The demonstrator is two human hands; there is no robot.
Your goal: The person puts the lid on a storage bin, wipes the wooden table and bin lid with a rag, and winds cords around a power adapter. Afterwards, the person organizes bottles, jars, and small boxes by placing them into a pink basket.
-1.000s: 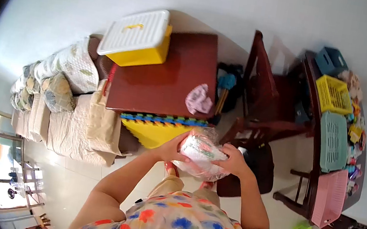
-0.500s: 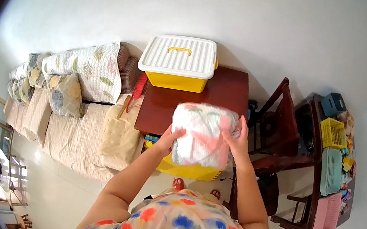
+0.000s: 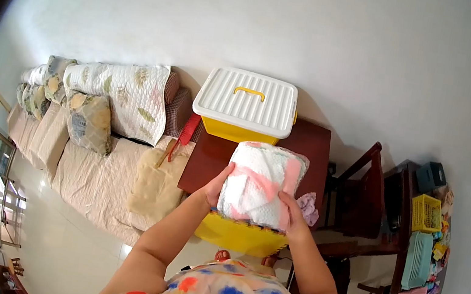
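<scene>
A folded white and pink fleecy blanket [image 3: 256,190] is held up in front of me, over the near part of the dark red wooden table [image 3: 209,155]. My left hand [image 3: 218,186] grips its left side, fingers mostly hidden behind it. On the lower right side, my right hand [image 3: 294,213] has its thumb on the front face and its other fingers out of sight. A crumpled pale purple cloth [image 3: 308,208] shows just right of the blanket. Behind it stands a yellow storage box [image 3: 238,132] with a white ribbed lid [image 3: 246,99].
A yellow panel with a jigsaw-like edge [image 3: 240,236] is below the table's front. To the left, a sofa [image 3: 94,180] carries cushions and a beige cloth [image 3: 159,184]. Dark wooden chairs [image 3: 360,194] and a side table with baskets [image 3: 427,214] stand right.
My view has shifted, so the table and box appear lower and further right. Both hands still hold the blanket, turned slightly. The pale purple cloth now shows beside it.
</scene>
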